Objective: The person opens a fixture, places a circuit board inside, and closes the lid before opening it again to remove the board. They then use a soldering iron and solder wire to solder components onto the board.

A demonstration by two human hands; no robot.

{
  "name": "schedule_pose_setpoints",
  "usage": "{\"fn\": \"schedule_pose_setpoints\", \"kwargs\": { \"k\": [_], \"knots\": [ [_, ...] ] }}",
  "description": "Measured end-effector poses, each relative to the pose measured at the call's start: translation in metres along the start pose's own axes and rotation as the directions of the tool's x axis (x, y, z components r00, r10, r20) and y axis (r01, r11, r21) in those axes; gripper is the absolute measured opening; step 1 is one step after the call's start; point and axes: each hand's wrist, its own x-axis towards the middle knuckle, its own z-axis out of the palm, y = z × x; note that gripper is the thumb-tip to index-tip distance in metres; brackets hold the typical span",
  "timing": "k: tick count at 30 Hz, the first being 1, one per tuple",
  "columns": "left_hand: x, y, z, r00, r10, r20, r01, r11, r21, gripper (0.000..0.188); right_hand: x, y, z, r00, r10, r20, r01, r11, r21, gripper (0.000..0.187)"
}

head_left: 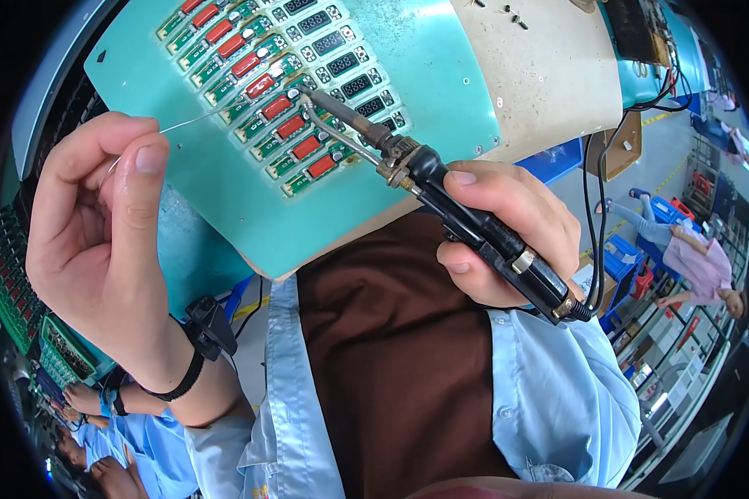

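Soldering iron (441,195) sits clenched in the right hand (508,233), tip down on the rows of red-and-green boards (266,91) on the teal fixture (441,75). Left hand (100,224) pinches thin solder wire (195,121); its far end seems to meet the tip, though glare blurs it.

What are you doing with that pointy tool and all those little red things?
A person is soldering. The right hand grips a black soldering iron, its tip down on a row of small circuit boards with red parts, laid on a teal work board. The left hand pinches a thin solder wire that reaches toward the same spot.
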Motion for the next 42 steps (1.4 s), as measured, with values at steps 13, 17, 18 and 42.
{"fn": "schedule_pose_setpoints", "kwargs": {
  "k": [13, 17, 18, 42],
  "knots": [
    [-0.003, -0.008, -0.005, 0.994, 0.099, -0.055, -0.099, 0.995, 0.006, 0.016, -0.003, -0.006, -0.01, 0.999, 0.023, 0.036, -0.023, 1.0, -0.004, 0.048],
    [-0.007, -0.009, -0.006, 0.994, 0.102, -0.048, -0.104, 0.994, -0.023, 0.017, -0.008, -0.008, -0.016, 0.996, 0.045, 0.081, -0.044, 0.999, -0.007, 0.048],
    [-0.008, -0.009, -0.006, 0.995, 0.094, -0.037, -0.095, 0.995, -0.037, 0.017, -0.009, -0.009, -0.016, 0.995, 0.043, 0.094, -0.042, 0.999, -0.01, 0.047],
    [-0.007, -0.011, 0.007, 0.995, 0.1, 0.018, -0.098, 0.992, -0.083, 0.018, -0.013, -0.005, 0.005, 0.997, 0.033, -0.075, -0.032, 0.999, 0.018, 0.042]
  ]
}}
